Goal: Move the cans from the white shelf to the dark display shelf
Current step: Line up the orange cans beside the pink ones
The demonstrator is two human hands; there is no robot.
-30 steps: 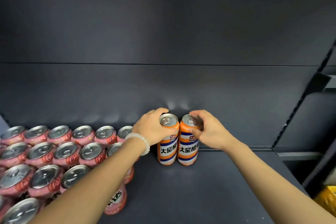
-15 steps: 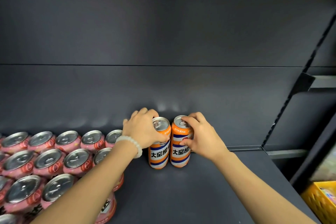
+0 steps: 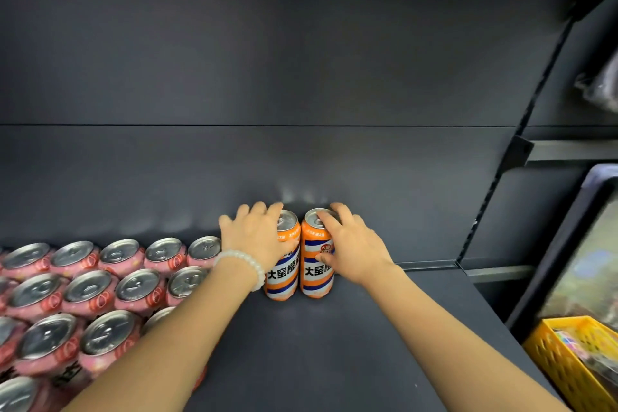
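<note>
At the back of the dark display shelf (image 3: 334, 344), two orange cans are stood upright side by side, touching or nearly so, close against the rear panel. The left orange can (image 3: 284, 273) is gripped by the left hand (image 3: 255, 237), whose fingers (image 3: 264, 211) are curled over its far side and rim; a white bead bracelet (image 3: 244, 266) is worn on that wrist. The right orange can (image 3: 317, 269) is gripped by the right hand (image 3: 354, 246), with the thumb laid on its front and a finger over the lid. Both cans appear to be resting on the shelf, so the placing step is judged to be at its end, with release not yet made.

Just to the left, rows of pink cans (image 3: 100, 281) are packed closely, the nearest of them partly hidden behind the left forearm. To the right, beyond the shelf upright, a yellow crate (image 3: 568, 351) is seen lower down. The white shelf is not in view.

Next, the fingers would need to be opened and both hands drawn straight back, without the tall narrow cans being tipped or the pink row being brushed by the left forearm. More cans would then presumably have to be fetched from the white shelf, as much bare space is left on the right of the dark one.
</note>
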